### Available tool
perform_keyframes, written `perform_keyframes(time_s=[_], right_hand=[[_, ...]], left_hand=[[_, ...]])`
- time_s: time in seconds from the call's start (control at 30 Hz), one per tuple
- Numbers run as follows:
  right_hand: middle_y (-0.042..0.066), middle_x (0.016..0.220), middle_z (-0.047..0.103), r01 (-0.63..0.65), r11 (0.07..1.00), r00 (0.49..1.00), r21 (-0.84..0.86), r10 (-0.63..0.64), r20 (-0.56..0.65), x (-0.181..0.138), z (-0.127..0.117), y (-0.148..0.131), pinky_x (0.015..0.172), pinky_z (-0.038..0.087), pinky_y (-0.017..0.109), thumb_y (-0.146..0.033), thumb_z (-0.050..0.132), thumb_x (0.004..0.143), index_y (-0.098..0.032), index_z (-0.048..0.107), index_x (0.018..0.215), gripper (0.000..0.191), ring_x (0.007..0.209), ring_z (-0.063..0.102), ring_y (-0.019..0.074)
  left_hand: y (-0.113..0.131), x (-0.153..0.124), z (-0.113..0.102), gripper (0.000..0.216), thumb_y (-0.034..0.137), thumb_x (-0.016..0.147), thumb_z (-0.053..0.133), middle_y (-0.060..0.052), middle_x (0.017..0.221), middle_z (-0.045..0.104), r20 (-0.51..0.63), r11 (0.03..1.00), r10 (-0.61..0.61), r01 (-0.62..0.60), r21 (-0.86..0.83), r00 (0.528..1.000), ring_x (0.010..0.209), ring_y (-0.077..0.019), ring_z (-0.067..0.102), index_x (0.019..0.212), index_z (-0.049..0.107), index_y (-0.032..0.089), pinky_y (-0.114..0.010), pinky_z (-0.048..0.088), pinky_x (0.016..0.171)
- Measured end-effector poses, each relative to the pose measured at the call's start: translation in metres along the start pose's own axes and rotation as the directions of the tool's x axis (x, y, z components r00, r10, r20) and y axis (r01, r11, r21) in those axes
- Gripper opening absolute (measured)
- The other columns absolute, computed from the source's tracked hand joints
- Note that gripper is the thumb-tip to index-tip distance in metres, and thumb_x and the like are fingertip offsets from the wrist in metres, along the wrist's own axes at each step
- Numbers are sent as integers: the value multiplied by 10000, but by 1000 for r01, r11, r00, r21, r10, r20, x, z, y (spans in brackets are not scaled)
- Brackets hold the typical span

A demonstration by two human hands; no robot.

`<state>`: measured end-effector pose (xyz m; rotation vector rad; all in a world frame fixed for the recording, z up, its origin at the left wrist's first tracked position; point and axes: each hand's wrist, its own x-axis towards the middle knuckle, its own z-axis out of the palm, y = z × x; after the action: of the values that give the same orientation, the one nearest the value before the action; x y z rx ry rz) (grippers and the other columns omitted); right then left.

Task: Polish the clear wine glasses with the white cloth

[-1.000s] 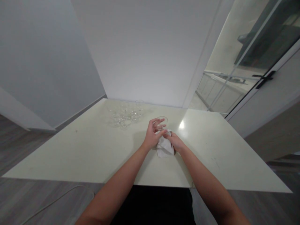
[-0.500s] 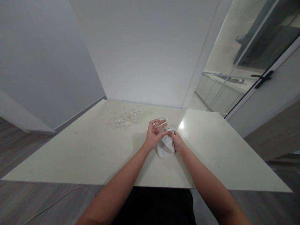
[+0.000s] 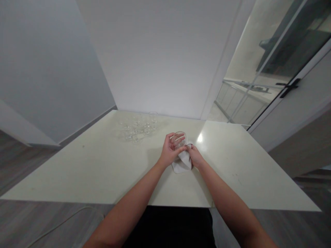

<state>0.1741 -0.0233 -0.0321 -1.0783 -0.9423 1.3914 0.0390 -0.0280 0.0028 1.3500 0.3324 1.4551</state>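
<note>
1. Clear glass vessel (image 3: 179,138), one. Located in the left hand, over the middle of the desk; rim uppermost, lower end hidden by thumb and fabric. Probable handling: light, stiff, smooth enough to slip, and fragile, the thin-looking rim most of all. Best hold, as judged: around the body or low near the base, with light, even pressure and none on the rim.

2. White cloth (image 3: 182,165), one. Soft, limp, folded; hangs below the vessel, its upper edge bunched at the fingers. Whether its lower edge touches the desk cannot be told. Judged near weightless, easily pinched anywhere, and likely to give better friction than bare skin on glass.

3. Left hand (image 3: 168,151). Curled about the vessel: fingers behind, seen through the glass; thumb across the front, low down.

4. Right hand (image 3: 196,156). Closed on the cloth's upper part, thumb and fingers pinching just beside the left thumb.

5. Further glassware (image 3: 146,128), clear, a close cluster. Stands toward the far left of the desk, well apart from the hands; exact count not readable. Presumably equally breakable.

6. Desk (image 3: 98,168), pale, glossy; a hard surface for glass.
</note>
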Motion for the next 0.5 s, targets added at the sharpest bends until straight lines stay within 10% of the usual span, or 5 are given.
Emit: perform_keyframes(time_s=[0.3,0.5], right_hand=[[-34,516,527,229,850,967,-474,-253,13,5,-6,-1,471,303,212,-437,554,734,-157,595,620,305,484,413,93],[-16,588,575,200,853,973,-482,-232,-5,5,-1,1,529,351,217,-519,467,790,-151,637,706,414,543,458,111]], left_hand=[[6,-3,2,625,256,670,771,-120,1240,527,-25,994,15,-12,107,1000,1059,-217,596,1123,341,248,-425,469,932],[15,17,-7,582,283,700,746,-79,1202,518,-350,971,216,-163,174,912,1022,-179,607,1100,324,276,-355,487,893]])
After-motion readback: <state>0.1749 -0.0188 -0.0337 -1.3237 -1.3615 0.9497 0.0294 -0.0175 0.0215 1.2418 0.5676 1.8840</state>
